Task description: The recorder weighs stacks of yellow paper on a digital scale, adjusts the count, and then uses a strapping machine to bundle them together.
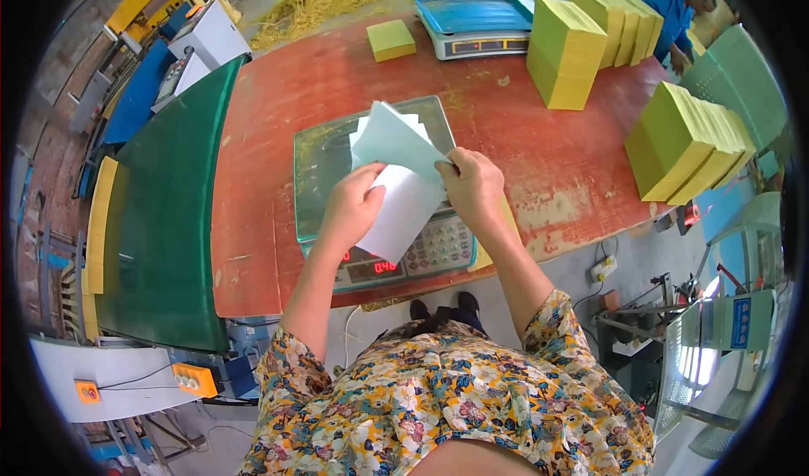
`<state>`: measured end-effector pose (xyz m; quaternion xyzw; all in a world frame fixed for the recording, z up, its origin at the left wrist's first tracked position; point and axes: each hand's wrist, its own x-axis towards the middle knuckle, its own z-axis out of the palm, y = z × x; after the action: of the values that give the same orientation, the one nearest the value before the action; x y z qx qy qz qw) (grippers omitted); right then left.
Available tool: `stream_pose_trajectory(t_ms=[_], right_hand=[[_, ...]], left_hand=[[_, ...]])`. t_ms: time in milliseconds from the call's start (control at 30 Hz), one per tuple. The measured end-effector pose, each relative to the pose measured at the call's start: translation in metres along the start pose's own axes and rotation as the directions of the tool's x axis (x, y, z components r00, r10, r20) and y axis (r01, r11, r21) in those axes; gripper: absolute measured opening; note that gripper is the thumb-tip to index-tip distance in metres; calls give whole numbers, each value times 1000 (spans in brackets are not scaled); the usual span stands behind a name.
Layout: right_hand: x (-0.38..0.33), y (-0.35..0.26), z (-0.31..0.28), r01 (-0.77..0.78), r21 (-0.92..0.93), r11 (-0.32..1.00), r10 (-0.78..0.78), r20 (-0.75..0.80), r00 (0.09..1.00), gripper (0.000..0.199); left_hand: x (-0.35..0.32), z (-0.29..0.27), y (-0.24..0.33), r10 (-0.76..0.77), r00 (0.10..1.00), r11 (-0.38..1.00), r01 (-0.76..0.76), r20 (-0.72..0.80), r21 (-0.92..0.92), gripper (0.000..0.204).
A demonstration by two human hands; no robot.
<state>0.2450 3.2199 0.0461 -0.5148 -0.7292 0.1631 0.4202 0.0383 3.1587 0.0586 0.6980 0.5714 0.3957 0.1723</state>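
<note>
My left hand (350,211) pinches white paper (406,211) between thumb and fingers, above the front of a digital scale (318,160). On the right, my right hand (474,185) grips the corner of a pale blue-green sheet (396,139). The two papers overlap between my hands, and both are tilted. Behind them, corners of more white paper (411,120) show over the scale's glassy platform; whether they rest on it I cannot tell. The scale's keypad (438,244) and lit red display are partly covered by the white paper and my left wrist.
Yellow paper stacks (565,55) stand at the right of the red table (548,160), with more stacks (674,152) near its right edge. A small yellow block (391,41) and a blue-trayed scale (476,13) sit farther back. A green panel (173,223) borders the left. Another person (670,4) bends at far right.
</note>
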Motion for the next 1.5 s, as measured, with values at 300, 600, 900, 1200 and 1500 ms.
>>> stream_pose_trajectory(t_ms=[300, 600, 900, 1200, 1500], right_hand=[[3, -5, -13, 188, -201, 961, -208, -79, 975, 15], [-1, 7, -13, 117, 1, 993, -117, -23, 993, 23], [-2, 15, -7, -172, 277, 945, 192, -49, 980, 6], [-1, 20, -14, 144, -136, 980, -167, -170, 971, 3], [0, 24, -8, 136, -69, 988, -146, -159, 976, 3]], left_hand=[[-29, -30, 11, -319, 947, 773, 278, 29, -571, 24], [-35, -35, 7, -361, 905, 569, 406, 226, -715, 25], [-18, -2, 15, -45, 978, 939, 111, 205, -325, 31], [-17, 5, 9, 161, 978, 979, -175, 133, 101, 11], [-16, 4, 8, 157, 979, 979, -171, 129, 109, 13]])
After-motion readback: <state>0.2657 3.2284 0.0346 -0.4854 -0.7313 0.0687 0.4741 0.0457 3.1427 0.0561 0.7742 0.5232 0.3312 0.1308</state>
